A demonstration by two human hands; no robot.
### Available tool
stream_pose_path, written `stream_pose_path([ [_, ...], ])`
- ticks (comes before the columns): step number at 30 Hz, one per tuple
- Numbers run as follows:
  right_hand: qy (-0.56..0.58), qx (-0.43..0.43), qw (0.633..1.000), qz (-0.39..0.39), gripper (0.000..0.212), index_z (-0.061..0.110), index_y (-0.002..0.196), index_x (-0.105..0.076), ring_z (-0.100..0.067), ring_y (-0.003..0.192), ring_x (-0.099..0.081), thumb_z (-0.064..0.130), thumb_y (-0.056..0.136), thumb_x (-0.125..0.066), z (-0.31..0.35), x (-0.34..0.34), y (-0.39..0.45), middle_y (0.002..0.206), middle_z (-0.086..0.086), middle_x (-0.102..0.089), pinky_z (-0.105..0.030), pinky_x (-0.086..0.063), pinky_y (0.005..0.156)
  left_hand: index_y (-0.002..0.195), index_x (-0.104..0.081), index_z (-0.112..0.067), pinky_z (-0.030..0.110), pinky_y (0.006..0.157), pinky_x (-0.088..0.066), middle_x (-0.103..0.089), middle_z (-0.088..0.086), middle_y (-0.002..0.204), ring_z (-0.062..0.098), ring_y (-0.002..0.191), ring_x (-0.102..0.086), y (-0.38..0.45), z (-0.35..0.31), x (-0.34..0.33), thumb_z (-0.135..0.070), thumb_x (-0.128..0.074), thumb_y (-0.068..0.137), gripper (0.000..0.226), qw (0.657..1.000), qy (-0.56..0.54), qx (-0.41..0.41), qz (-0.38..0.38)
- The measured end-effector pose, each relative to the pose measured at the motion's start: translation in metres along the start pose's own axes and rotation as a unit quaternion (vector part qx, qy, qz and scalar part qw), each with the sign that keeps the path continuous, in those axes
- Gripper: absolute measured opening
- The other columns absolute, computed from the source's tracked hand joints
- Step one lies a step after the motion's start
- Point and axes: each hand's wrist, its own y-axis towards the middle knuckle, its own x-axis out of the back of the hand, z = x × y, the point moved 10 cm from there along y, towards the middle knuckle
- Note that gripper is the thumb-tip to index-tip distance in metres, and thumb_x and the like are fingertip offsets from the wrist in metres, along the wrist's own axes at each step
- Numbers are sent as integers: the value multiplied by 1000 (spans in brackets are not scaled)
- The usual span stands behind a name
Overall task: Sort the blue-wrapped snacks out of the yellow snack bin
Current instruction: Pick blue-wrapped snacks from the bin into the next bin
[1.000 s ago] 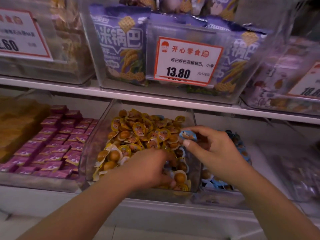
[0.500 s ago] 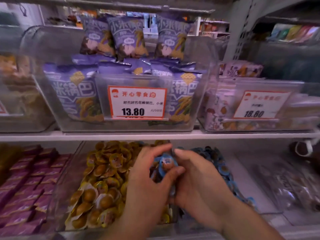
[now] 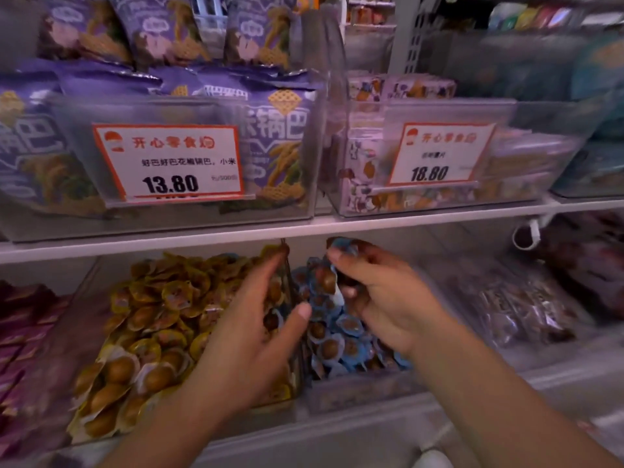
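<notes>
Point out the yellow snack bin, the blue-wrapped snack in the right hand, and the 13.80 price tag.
yellow snack bin [image 3: 101, 285], head view, clear left wall.
blue-wrapped snack [image 3: 341, 246], head view, wrapper above the fingertips.
13.80 price tag [image 3: 169, 162], head view, white centre.

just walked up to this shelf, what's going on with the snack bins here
A person is sorting small wrapped snacks on the lower shelf. The right hand has a grip on blue-wrapped snacks and holds them over the bin of blue snacks. The left hand is spread, fingers reaching into the neighbouring bin of yellow snacks near the divider; it seems to hold nothing. The blue handful has not been dropped yet.
</notes>
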Motion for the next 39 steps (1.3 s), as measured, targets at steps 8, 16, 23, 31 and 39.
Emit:
stream_pose_path([
  [8,-491,-31,870,-36,22,22,109,-72,-6,94,-64,34,90,-70,2,95,36,100,7,-71,-21,-48,76,120,-59,-43,25,82,-54,-55,-27,110,-7,92,-60,-12,70,-31,-64,-60,81,45,949,193,57,243],
  [16,-405,178,896,-34,21,32,87,-71,10,82,-65,15,95,-61,10,42,31,83,18,-74,-2,-44,70,90,-62,-38,14,60,-44,-60,-18,83,-3,74,-58,-8,81,-25,-41,-80,76,22,958,167,91,216],
  [23,-444,267,855,23,17,30,96,-73,8,91,-63,32,91,-57,3,-17,9,91,26,-69,-3,-44,72,68,-57,-31,29,66,-53,-64,-13,74,-2,74,-62,-2,95,35,-32,-74,78,20,964,204,112,129],
  [31,-487,277,828,34,16,16,102,-73,-5,92,-59,11,93,-61,-14,-41,8,99,1,-62,-14,-45,81,108,-57,-34,32,66,-53,-60,-11,104,16,85,-63,-6,62,8,-43,-58,77,32,925,353,-21,139],
  [39,-458,277,844,28,18,16,105,-70,-6,95,-60,11,95,-55,-24,-38,10,103,1,-61,-25,-50,85,126,-51,-29,40,78,-53,-50,-1,122,28,99,-62,1,79,-18,-34,-57,87,40,923,343,30,169],
])
